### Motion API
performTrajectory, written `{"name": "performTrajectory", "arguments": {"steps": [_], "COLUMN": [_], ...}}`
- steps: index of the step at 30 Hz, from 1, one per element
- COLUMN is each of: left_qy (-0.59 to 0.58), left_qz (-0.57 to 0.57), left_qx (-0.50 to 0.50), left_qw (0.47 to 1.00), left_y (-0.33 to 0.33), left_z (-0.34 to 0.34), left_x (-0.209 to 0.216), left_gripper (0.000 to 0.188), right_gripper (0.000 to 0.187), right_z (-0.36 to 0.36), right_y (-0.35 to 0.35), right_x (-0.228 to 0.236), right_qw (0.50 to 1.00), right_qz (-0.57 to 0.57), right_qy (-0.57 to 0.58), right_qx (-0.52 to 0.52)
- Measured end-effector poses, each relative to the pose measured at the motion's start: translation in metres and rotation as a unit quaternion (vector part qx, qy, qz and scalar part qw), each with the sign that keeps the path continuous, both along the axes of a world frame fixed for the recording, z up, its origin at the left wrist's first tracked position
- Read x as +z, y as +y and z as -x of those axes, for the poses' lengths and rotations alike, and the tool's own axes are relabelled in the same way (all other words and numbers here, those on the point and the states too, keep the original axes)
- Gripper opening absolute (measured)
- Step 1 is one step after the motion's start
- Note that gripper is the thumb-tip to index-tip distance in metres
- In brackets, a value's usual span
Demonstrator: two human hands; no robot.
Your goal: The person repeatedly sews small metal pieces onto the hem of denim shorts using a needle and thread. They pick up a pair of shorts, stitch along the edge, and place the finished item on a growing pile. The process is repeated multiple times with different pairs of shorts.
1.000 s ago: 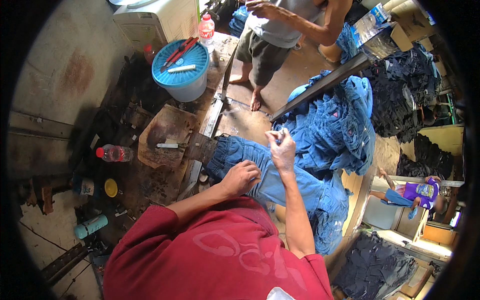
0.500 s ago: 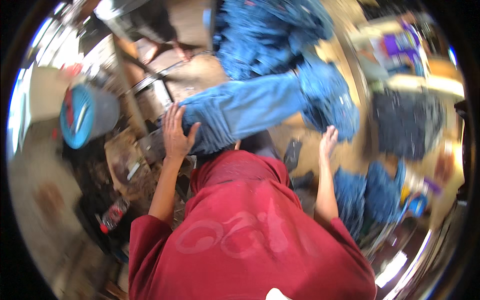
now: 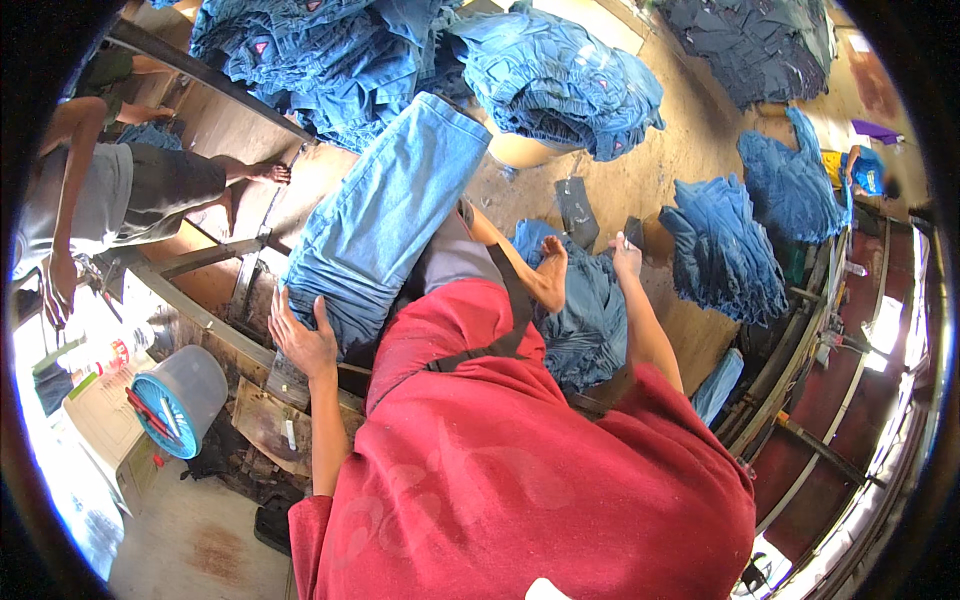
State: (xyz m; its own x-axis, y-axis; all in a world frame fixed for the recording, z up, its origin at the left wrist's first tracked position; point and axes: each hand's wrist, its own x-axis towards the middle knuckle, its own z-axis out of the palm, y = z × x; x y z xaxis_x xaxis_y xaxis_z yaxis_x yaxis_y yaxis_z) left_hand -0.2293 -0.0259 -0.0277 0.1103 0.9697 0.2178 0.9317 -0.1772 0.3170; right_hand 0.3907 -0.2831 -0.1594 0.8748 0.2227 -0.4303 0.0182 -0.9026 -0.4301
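A pair of blue jeans [image 3: 390,200], folded lengthwise, lies across my lap and slants away to the upper right. My left hand [image 3: 305,335] rests flat on its gathered near end, fingers stretched and thumb apart. Out to the right, my right hand [image 3: 627,260] is closed with its fingers curled together. A small pale spot shows at its fingertips, too small to name. Beneath and left of that hand, a crumpled blue denim garment [image 3: 585,325] lies on the floor beside my bare foot [image 3: 550,275].
Large heaps of blue denim [image 3: 320,65] and a rounded stack [image 3: 560,80] lie ahead. Two denim bundles [image 3: 725,250] sit rightward, dark cloth [image 3: 750,45] beyond. A plastic tub with a blue lid [image 3: 165,415] stands at left. Another person [image 3: 130,190] is at far left.
My view has swung to the right. The right hand, earlier stretched out near the denim stack, is now closed and over the floor. My left hand stays on the jeans.
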Motion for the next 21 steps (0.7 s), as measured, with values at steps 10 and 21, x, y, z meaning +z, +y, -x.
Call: {"name": "performTrajectory", "arguments": {"steps": [10,21], "left_qy": [0.015,-0.021], "left_qz": [0.000,-0.004], "left_qx": [0.016,0.037], "left_qw": [1.000,0.999], "left_y": [-0.001,-0.002], "left_z": [0.004,0.003], "left_x": [0.001,0.010], "left_gripper": [0.071,0.066], "right_gripper": [0.056,0.025], "right_z": [0.036,0.011], "right_y": [0.014,-0.073], "right_x": [-0.103,-0.116], "right_qw": [0.967,0.938], "right_qz": [-0.060,-0.108], "right_qy": [0.246,0.140], "right_qx": [0.022,-0.298]}}
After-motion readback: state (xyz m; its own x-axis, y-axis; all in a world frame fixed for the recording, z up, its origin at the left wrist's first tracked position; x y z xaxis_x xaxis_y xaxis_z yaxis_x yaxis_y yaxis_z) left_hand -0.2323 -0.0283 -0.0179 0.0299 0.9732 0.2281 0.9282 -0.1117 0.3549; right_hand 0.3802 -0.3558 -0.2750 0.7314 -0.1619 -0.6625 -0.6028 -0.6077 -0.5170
